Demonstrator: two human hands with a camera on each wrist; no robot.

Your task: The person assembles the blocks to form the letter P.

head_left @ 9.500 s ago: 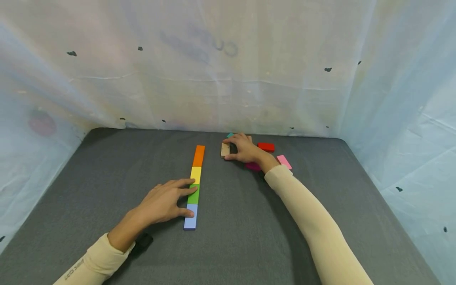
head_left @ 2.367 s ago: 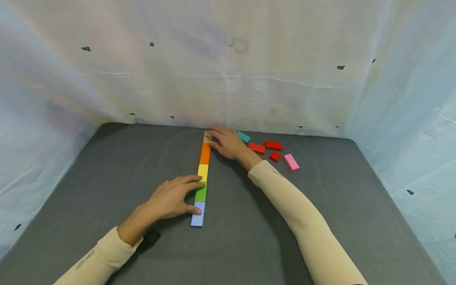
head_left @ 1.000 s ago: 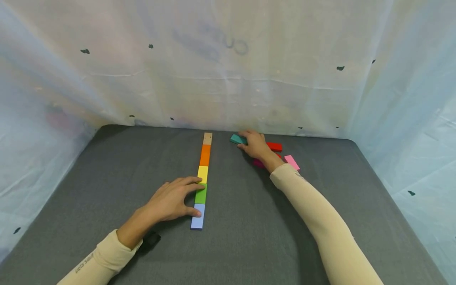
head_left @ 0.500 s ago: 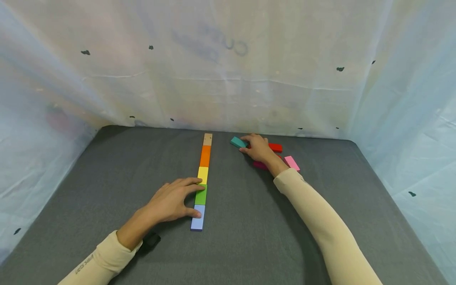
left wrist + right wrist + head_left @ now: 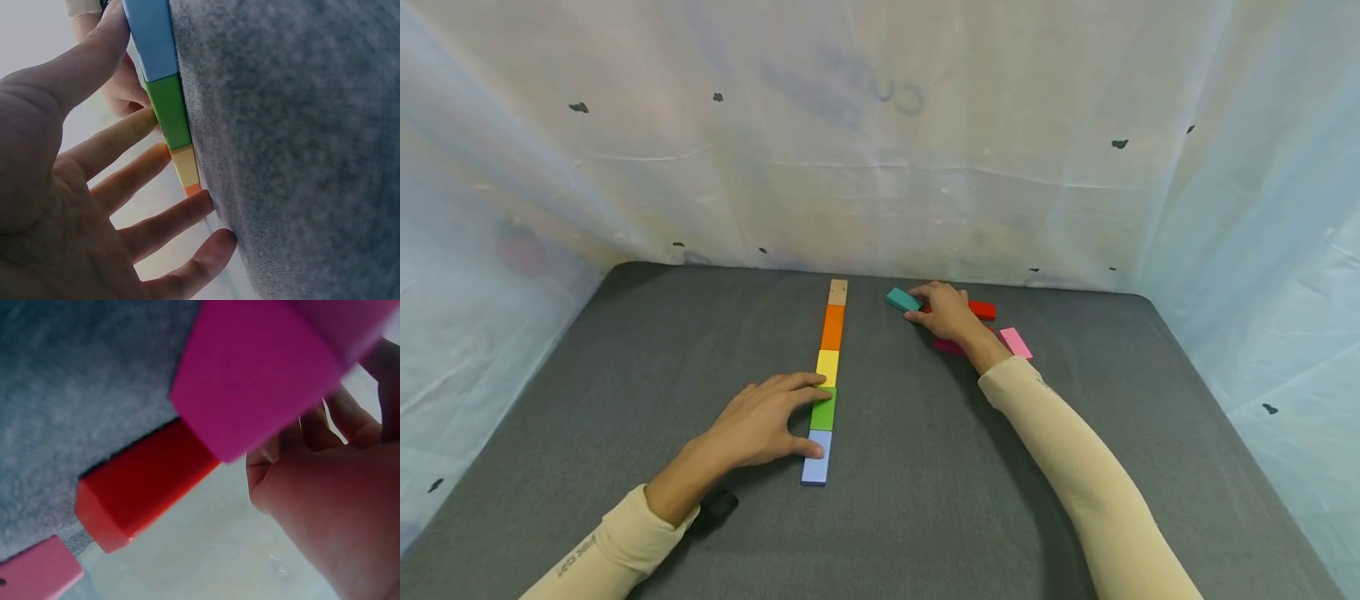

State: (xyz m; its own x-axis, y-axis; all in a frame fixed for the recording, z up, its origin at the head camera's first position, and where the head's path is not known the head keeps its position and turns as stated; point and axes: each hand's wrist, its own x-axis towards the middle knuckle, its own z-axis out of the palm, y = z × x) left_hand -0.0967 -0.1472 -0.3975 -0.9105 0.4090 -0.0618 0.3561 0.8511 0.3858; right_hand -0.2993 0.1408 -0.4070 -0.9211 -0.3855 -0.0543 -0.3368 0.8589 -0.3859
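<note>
A straight row of flat blocks runs away from me in the head view: light blue (image 5: 816,470), green (image 5: 824,412), yellow (image 5: 828,363), orange (image 5: 832,327) and plain wood (image 5: 838,292). My left hand (image 5: 758,422) rests along the row's left side, fingers spread. In the left wrist view its fingertips meet the edges of the green (image 5: 167,109) and yellow (image 5: 185,164) blocks. My right hand (image 5: 949,315) has thumb and forefinger on either side of a red block (image 5: 927,307), mostly hidden under the hand. Just left of those fingertips lies a teal block (image 5: 903,300).
Around my right wrist lie another red block (image 5: 982,310), a magenta block (image 5: 950,346) and a pink block (image 5: 1015,342). A small red block (image 5: 147,478) shows beside the magenta one in the right wrist view. White sheeting (image 5: 880,217) hangs behind the grey table (image 5: 910,517).
The wood block went to the row's far end. Later the teal block shifted left, and my right hand drew back from it to the red block. My left hand kept its place along the row.
</note>
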